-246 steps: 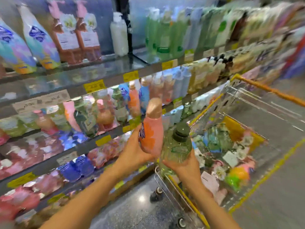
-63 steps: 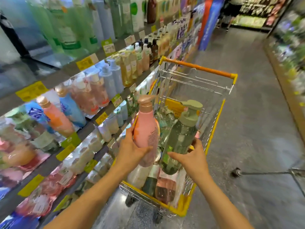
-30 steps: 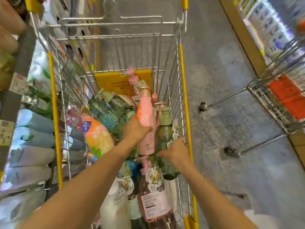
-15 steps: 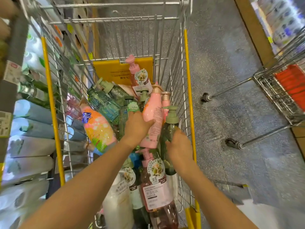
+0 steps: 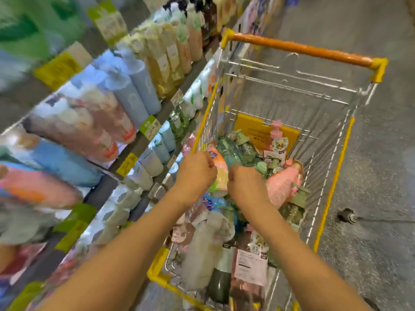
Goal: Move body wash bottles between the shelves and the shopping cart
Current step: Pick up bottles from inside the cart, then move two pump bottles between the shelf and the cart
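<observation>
The shopping cart (image 5: 332, 187) stands beside the shelves (image 5: 143, 142) and holds several body wash bottles. A pink bottle (image 5: 283, 184) lies on the pile at the cart's right side, with a green pump bottle (image 5: 299, 197) under its right edge. My left hand (image 5: 195, 175) and my right hand (image 5: 245, 184) hover side by side over the pile, fingers loosely curled and holding nothing. An orange-and-yellow bottle (image 5: 219, 170) lies between the two hands. A pink pump bottle (image 5: 276, 140) stands upright at the far end.
Rows of bottles fill the shelves on the left, blurred by motion. The cart's orange handle (image 5: 298, 49) is at the far end. Grey floor runs along the right, where a wheel (image 5: 347, 216) of another cart shows.
Both hands have let go of the pink and green bottles, which now lie in the cart. The hands have lifted back and the view has swung up toward the shelves.
</observation>
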{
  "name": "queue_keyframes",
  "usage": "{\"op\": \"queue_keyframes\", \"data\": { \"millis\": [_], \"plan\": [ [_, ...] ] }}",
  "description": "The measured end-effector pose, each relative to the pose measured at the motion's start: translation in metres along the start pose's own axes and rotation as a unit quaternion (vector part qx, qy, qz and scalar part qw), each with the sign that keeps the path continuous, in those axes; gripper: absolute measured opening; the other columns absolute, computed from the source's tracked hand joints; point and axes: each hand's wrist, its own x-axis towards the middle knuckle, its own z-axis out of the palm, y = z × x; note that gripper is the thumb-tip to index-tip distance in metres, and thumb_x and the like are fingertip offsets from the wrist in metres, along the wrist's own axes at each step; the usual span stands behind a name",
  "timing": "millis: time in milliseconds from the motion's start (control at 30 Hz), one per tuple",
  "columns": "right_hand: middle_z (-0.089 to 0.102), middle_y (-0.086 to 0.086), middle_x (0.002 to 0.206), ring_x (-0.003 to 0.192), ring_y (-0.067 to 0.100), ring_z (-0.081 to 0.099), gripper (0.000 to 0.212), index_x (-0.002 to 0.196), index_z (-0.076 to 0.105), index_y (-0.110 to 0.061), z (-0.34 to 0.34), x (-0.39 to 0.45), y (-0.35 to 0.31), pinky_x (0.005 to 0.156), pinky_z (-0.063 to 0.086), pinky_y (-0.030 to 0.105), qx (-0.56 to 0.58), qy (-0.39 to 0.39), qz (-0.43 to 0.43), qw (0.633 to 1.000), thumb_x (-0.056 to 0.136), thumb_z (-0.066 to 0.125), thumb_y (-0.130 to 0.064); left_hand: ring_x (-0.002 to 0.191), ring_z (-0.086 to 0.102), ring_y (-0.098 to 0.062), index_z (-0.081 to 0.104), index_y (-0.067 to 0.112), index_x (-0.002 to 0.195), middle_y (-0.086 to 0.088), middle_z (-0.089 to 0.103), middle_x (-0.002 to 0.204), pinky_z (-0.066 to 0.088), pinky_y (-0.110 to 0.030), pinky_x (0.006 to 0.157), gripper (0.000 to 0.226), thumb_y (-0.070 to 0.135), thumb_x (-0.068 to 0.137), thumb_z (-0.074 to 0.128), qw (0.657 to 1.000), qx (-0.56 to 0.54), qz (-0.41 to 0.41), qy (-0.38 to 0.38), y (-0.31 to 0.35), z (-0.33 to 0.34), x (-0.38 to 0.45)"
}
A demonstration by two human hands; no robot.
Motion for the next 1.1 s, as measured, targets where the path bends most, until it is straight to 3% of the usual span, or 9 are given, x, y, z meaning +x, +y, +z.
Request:
{"op": "queue_keyframes", "data": {
  "millis": [100, 167, 233, 333, 500, 700, 833, 967, 1100],
  "plan": [
    [0.06, 0.02, 0.106, 0.1, 0.036, 0.058, 0.023, 0.107, 0.06, -0.007, 0.0, -0.019, -0.051, 0.067, 0.037, 0.034, 0.007, -0.001, -0.084, 0.996, 0.09, 0.044, -0.008, 0.076, 0.055, -0.032, 0.063, 0.002, 0.082, -0.014, 0.062, 0.077, 0.036, -0.033, 0.06, 0.018, 0.014, 0.085, 0.05, 0.996, -0.002, -0.057, 0.063, -0.04, -0.043, -0.042],
    [0.06, 0.022, 0.106, 0.102, 0.036, 0.057, 0.021, 0.102, 0.061, -0.005, 0.009, -0.036, -0.083, 0.072, 0.041, 0.037, -0.001, -0.009, -0.139, 0.99, 0.091, 0.044, -0.011, 0.071, 0.048, -0.03, 0.062, 0.002, 0.082, -0.011, 0.052, 0.07, 0.029, -0.03, 0.059, 0.016, 0.012, 0.084, 0.049, 0.991, 0.006, -0.08, 0.104, -0.068, -0.065, -0.075],
    [0.062, 0.021, 0.107, 0.103, 0.036, 0.058, 0.021, 0.103, 0.062, -0.006, 0.022, -0.061, -0.117, 0.075, 0.044, 0.038, -0.019, -0.025, -0.18, 0.983, 0.092, 0.046, -0.014, 0.072, 0.05, -0.029, 0.061, 0.005, 0.079, -0.013, 0.055, 0.074, 0.035, -0.035, 0.061, 0.014, 0.009, 0.082, 0.049, 0.984, 0.017, -0.128, 0.126, -0.094, -0.084, -0.116],
    [0.062, 0.02, 0.107, 0.103, 0.035, 0.059, 0.021, 0.105, 0.061, -0.007, 0.045, -0.111, -0.165, 0.076, 0.046, 0.037, -0.024, -0.046, -0.243, 0.969, 0.089, 0.047, -0.009, 0.09, 0.061, -0.035, 0.066, 0.004, 0.088, -0.018, 0.065, 0.091, 0.048, -0.04, 0.074, 0.018, 0.011, 0.084, 0.049, 0.969, 0.019, -0.195, 0.151, -0.138, -0.106, -0.187],
    [0.063, 0.018, 0.095, 0.094, 0.036, 0.059, 0.016, 0.093, 0.062, -0.006, 0.082, -0.197, -0.226, 0.068, 0.043, 0.035, -0.032, -0.061, -0.347, 0.935, 0.085, 0.048, -0.003, 0.086, 0.06, -0.037, 0.064, 0.002, 0.087, -0.021, 0.064, 0.088, 0.043, -0.038, 0.067, 0.017, 0.012, 0.086, 0.05, 0.94, 0.036, -0.269, 0.207, -0.206, -0.13, -0.315],
    [0.061, 0.019, 0.083, 0.083, 0.036, 0.057, 0.016, 0.071, 0.051, -0.011, 0.114, -0.284, -0.272, 0.064, 0.043, 0.038, -0.002, -0.088, -0.451, 0.888, 0.086, 0.051, -0.007, 0.094, 0.059, -0.037, 0.064, 0.002, 0.093, -0.019, 0.065, 0.095, 0.046, -0.039, 0.074, 0.02, 0.013, 0.088, 0.048, 0.903, 0.027, -0.356, 0.24, -0.244, -0.139, -0.427],
    [0.064, 0.018, 0.089, 0.089, 0.036, 0.059, 0.007, 0.084, 0.058, -0.008, 0.127, -0.31, -0.298, 0.068, 0.045, 0.039, -0.014, -0.111, -0.488, 0.865, 0.084, 0.052, -0.007, 0.092, 0.059, -0.036, 0.063, 0.002, 0.087, -0.02, 0.065, 0.092, 0.049, -0.04, 0.077, 0.016, 0.01, 0.085, 0.049, 0.882, 0.023, -0.387, 0.269, -0.265, -0.146, -0.461],
    [0.062, 0.018, 0.09, 0.087, 0.035, 0.057, 0.007, 0.086, 0.059, -0.006, 0.135, -0.315, -0.323, 0.063, 0.035, 0.032, -0.013, -0.147, -0.493, 0.858, 0.084, 0.053, -0.008, 0.082, 0.058, -0.033, 0.061, 0.001, 0.081, -0.017, 0.065, 0.084, 0.048, -0.04, 0.07, 0.016, 0.01, 0.086, 0.048, 0.868, 0.013, -0.408, 0.282, -0.285, -0.151, -0.474],
    [0.061, 0.019, 0.093, 0.086, 0.035, 0.055, 0.014, 0.093, 0.061, -0.006, 0.159, -0.31, -0.346, 0.062, 0.036, 0.034, -0.045, -0.146, -0.492, 0.857, 0.085, 0.049, -0.004, 0.069, 0.052, -0.031, 0.054, 0.005, 0.067, -0.018, 0.06, 0.072, 0.041, -0.038, 0.062, 0.019, 0.008, 0.085, 0.047, 0.863, 0.008, -0.421, 0.281, -0.317, -0.151, -0.474]
  ]
}}
